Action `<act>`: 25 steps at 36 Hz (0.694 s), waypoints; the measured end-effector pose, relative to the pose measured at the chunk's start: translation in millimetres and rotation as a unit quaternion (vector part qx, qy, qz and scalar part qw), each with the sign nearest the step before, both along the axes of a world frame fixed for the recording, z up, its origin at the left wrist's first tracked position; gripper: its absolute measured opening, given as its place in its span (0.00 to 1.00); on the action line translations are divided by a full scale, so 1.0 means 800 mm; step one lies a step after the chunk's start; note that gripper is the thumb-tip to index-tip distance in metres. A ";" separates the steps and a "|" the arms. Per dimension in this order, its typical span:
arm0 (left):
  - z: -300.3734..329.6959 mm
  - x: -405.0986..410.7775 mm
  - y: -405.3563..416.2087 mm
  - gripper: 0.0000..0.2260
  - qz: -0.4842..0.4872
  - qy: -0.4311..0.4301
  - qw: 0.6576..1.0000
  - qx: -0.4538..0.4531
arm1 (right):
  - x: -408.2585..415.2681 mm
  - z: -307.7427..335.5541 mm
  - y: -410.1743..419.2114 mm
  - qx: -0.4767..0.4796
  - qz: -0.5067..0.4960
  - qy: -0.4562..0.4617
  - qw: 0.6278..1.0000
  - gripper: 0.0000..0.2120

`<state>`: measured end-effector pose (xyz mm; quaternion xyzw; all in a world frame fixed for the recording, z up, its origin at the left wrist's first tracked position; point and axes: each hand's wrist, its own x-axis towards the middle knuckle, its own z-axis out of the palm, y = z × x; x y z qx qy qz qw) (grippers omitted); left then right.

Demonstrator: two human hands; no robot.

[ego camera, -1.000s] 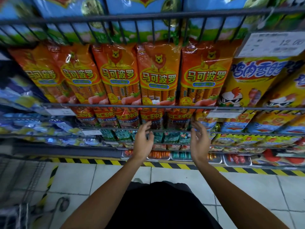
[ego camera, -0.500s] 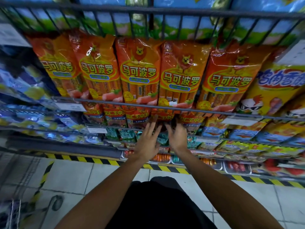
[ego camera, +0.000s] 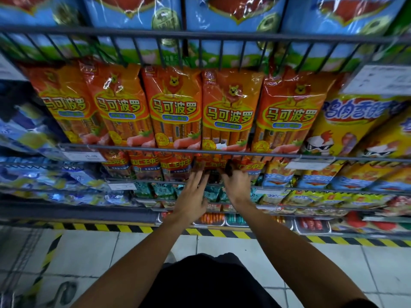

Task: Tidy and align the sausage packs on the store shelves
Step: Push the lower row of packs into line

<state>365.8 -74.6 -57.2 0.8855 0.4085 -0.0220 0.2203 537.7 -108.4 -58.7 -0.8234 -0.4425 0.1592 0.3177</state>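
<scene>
Left hand (ego camera: 193,196): reaching up to the lower edge of the fourth orange pack, fingers extended and spread, tips touching the pack bottom below the wire rail; released, not gripping.
Right hand (ego camera: 236,185): just right of the left hand, fingers curled around the bottom edge of the same pack, grasping it; fingertips blurred.
Fourth orange pack (ego camera: 230,114): upright in the row, second from the right among the orange ones, bottom end hanging below the rail where both hands meet it.
Orange sausage packs (ego camera: 175,112): five side by side on the middle shelf, standing upright, the leftmost ones leaning slightly left, edges touching or overlapping.
Wire rail (ego camera: 155,148): running across the front of the orange packs near their lower third.
Yellow packs (ego camera: 347,130): right of the orange row, touching the last orange pack, tilted to the right.
Blue packs (ego camera: 233,21): on the far upper shelf behind a wire fence.
Price tag (ego camera: 83,156): clipped to the rail at the left.
Lower shelves (ego camera: 311,196): small green, yellow and red packs in rows below the hands.
Floor (ego camera: 100,252): pale tiles, with yellow-black striped tape along the shelf base.
</scene>
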 end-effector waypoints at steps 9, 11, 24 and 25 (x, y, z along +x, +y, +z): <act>0.006 -0.019 0.010 0.32 -0.007 -0.068 0.997 -0.033 | -0.011 0.009 -0.009 0.052 -0.014 0.054 0.997 0.08; 0.011 -0.030 0.013 0.30 0.014 -0.105 0.994 -0.040 | -0.019 0.005 -0.022 0.087 -0.021 0.092 0.992 0.07; 0.026 -0.105 0.050 0.28 0.312 -0.237 0.917 -0.078 | -0.099 0.031 0.000 0.039 0.090 0.175 0.980 0.23; 0.029 -0.106 0.057 0.28 0.322 -0.244 0.912 -0.075 | -0.105 0.036 0.009 0.035 0.079 0.175 0.981 0.24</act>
